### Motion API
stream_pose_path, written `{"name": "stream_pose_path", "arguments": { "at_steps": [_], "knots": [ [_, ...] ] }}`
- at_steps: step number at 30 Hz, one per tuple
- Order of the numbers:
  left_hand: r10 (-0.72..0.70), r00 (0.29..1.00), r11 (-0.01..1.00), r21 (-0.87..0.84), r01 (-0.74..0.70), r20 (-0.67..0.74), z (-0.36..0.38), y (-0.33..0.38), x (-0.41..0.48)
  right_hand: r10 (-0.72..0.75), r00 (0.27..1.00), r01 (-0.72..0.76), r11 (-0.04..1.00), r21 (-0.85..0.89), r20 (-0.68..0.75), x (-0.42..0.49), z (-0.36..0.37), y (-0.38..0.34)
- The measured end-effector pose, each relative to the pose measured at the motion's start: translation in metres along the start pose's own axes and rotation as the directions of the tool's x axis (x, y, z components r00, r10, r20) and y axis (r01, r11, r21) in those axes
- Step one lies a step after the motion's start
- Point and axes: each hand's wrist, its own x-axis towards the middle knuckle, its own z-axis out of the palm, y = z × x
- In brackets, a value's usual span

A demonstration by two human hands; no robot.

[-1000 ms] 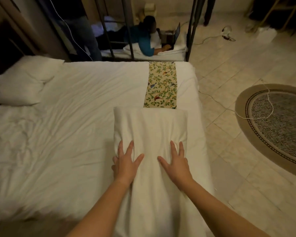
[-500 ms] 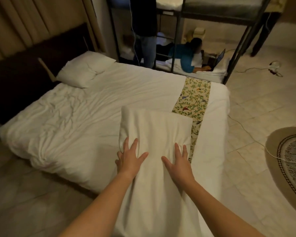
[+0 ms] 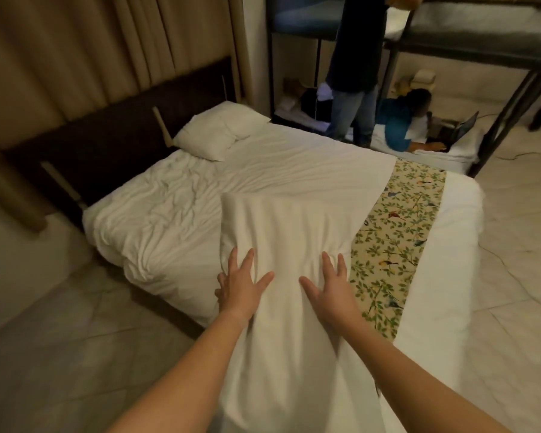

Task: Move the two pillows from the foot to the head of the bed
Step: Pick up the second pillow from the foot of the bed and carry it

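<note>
From my head view, I carry the second pillow point(image 3: 281, 245) over the bed point(image 3: 294, 170) foot, left hand point(image 3: 239, 284) and right hand point(image 3: 331, 292) gripping its long edges, fingers spread. It sags: soft, light. The other pillow point(image 3: 219, 131) lies by the headboard point(image 3: 113, 135).
</note>
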Motion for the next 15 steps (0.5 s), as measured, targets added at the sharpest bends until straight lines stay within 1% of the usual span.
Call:
{"name": "stream_pose_path", "arguments": {
  "at_steps": [6,15],
  "knots": [
    [-0.048,0.998,0.999,0.003,0.048,-0.048,-0.056,-0.072,0.014,-0.045,0.998,0.046,0.998,-0.038,0.032,-0.003,0.049,-0.075],
    [-0.1,0.987,0.994,-0.048,0.094,-0.127,-0.134,-0.175,0.035,-0.156,0.984,0.158,0.987,-0.016,0.086,0.001,0.126,-0.177]
  ]
}}
